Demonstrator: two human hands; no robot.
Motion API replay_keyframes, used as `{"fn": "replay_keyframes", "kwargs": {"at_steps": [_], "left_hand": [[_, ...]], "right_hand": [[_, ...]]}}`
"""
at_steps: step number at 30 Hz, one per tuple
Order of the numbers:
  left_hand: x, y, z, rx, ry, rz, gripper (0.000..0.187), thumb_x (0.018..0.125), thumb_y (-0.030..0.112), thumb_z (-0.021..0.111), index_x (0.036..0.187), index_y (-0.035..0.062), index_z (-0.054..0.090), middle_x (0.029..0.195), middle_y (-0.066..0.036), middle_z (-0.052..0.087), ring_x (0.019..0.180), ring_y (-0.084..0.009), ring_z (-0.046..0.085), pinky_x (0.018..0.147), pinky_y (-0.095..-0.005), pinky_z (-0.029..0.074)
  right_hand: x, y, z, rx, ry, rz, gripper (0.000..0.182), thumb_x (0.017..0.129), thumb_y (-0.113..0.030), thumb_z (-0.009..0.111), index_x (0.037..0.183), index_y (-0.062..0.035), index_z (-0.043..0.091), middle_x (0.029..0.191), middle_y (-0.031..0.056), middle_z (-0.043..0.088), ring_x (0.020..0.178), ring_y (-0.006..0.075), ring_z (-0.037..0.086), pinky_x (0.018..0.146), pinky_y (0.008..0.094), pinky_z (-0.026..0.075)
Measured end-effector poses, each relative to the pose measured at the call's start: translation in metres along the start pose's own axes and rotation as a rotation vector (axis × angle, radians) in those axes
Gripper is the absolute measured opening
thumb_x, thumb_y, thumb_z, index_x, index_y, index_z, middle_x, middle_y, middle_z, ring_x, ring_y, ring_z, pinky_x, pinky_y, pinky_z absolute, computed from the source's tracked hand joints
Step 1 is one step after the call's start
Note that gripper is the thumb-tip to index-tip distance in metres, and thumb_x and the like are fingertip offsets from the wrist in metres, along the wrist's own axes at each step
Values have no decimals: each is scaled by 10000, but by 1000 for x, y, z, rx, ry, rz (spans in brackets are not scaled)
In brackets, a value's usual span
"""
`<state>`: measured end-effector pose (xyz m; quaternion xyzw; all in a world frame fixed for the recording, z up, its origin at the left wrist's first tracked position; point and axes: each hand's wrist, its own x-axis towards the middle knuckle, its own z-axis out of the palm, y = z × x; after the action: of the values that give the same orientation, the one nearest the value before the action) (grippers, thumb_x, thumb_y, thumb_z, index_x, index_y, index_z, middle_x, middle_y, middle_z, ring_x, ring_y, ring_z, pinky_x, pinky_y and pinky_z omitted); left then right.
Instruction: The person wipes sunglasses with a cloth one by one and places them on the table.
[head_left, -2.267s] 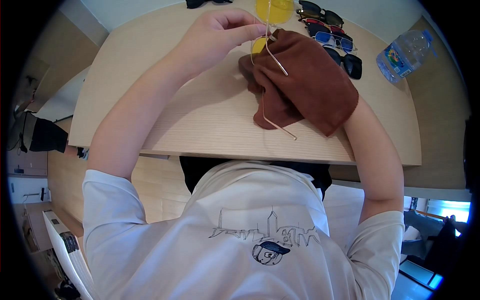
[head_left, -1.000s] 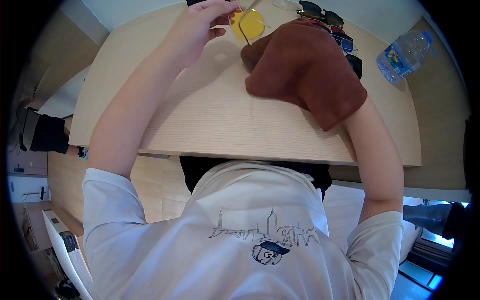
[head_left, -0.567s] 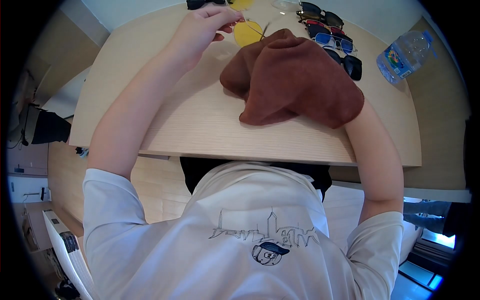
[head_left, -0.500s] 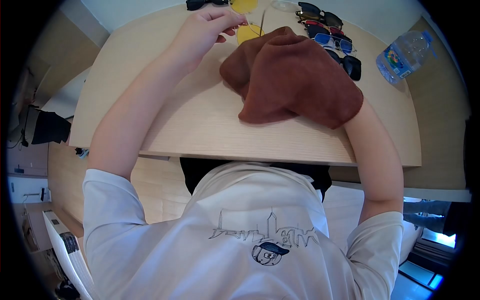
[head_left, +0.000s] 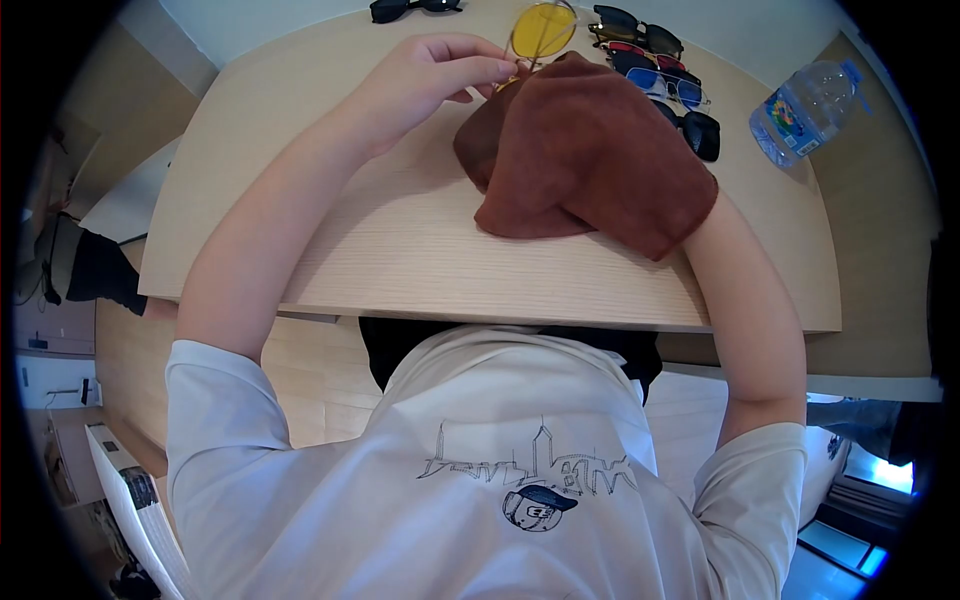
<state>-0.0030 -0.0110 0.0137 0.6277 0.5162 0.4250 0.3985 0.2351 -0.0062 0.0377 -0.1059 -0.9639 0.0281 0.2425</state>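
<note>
My left hand (head_left: 455,72) pinches a thin-framed pair of glasses with yellow lenses (head_left: 543,30) between thumb and fingers. One lens is tilted up above the fingertips; the other is mostly behind or under a brown cloth (head_left: 600,150). That cloth drapes over my right hand, hiding its fingers completely, so only the wrist and forearm show. The cloth's upper edge touches the glasses close to my left fingertips. Its lower folds hang near the tabletop.
Several sunglasses (head_left: 655,75) lie in a column at the back right of the wooden table (head_left: 390,250). Dark sunglasses (head_left: 415,9) sit at the back left edge. A clear plastic bottle (head_left: 808,112) stands on the right. Beyond the table's left side, part of another person (head_left: 105,270) shows.
The yellow glasses have turned and shifted right, with one lens raised higher. My left hand moved right, closer to the cloth. The cloth's left part has drawn in slightly.
</note>
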Motion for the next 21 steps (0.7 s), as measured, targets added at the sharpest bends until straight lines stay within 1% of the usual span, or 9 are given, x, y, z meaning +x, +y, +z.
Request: {"fn": "replay_keyframes", "kwargs": {"at_steps": [4, 6, 7, 9, 10, 12, 15, 19, 21], "left_hand": [[1, -5, -5, -49, -123, 90, 307, 1036, 236, 681, 1245, 24, 757, 1135, -43, 768, 1043, -133, 684, 983, -313, 522], [-1, -2, -1, -76, -160, 126, 302, 1042, 211, 674, 1259, 16, 753, 1134, -55, 771, 1033, -145, 697, 988, -318, 535], [-5, 5, 6, 12, -110, 135, 282, 1042, 182, 675, 1254, 15, 755, 1122, -62, 773, 1015, -148, 707, 973, -316, 549], [-8, 8, 9, 98, -59, 143, 263, 1041, 154, 677, 1248, 13, 757, 1110, -70, 775, 997, -152, 716, 957, -314, 563], [-7, 6, 9, 100, -40, 166, 255, 1030, 137, 694, 1245, 16, 758, 1102, -67, 776, 1001, -151, 718, 948, -307, 567], [-6, 3, 9, 103, -21, 188, 250, 1019, 121, 712, 1242, 19, 760, 1094, -64, 776, 1005, -151, 721, 939, -299, 571], [-3, -2, 7, 112, 22, 223, 224, 1001, 105, 736, 1205, 19, 766, 1098, -51, 773, 1007, -146, 718, 938, -298, 570], [-5, 3, 6, 214, 44, 247, 193, 982, 114, 765, 1165, 54, 768, 1112, -23, 753, 974, -133, 709, 915, -293, 569], [-6, 6, 6, 319, 62, 225, 182, 979, 124, 772, 1151, 67, 766, 1122, -11, 742, 978, -123, 701, 908, -294, 567]], "right_hand": [[1, 10, 13, -41, 35, -40, 100, 690, -147, 722, 761, -77, 716, 783, 111, 707, 791, 288, 688, 743, 369, 547], [-3, 15, 23, 95, 209, 55, 115, 758, -147, 731, 841, -67, 742, 822, 112, 731, 816, 281, 703, 766, 372, 555], [-5, 16, 20, 95, 209, 55, 115, 758, -147, 731, 841, -67, 742, 822, 112, 731, 816, 281, 703, 766, 372, 555], [-6, 14, 10, 99, -19, 141, 221, 859, -182, 745, 1037, -52, 754, 1030, 122, 763, 1000, 267, 721, 923, 361, 550], [-5, 15, 13, 98, -19, 140, 221, 859, -182, 745, 1037, -52, 754, 1030, 122, 763, 1000, 267, 721, 923, 361, 550], [-3, 16, 20, 7, 176, 5, 140, 784, -169, 739, 881, -69, 758, 849, 113, 743, 822, 277, 709, 778, 378, 559], [-1, 9, 11, -124, 85, -28, 147, 746, -202, 744, 820, -75, 753, 824, 112, 736, 807, 277, 704, 783, 383, 559], [-2, 7, 11, -172, 113, -41, 153, 704, -232, 744, 745, -85, 739, 785, 108, 725, 789, 284, 696, 786, 388, 559], [-6, 8, 7, -82, -69, 93, 245, 883, -183, 717, 1095, -61, 732, 1084, 108, 744, 1065, 247, 698, 1005, 353, 526]]}}
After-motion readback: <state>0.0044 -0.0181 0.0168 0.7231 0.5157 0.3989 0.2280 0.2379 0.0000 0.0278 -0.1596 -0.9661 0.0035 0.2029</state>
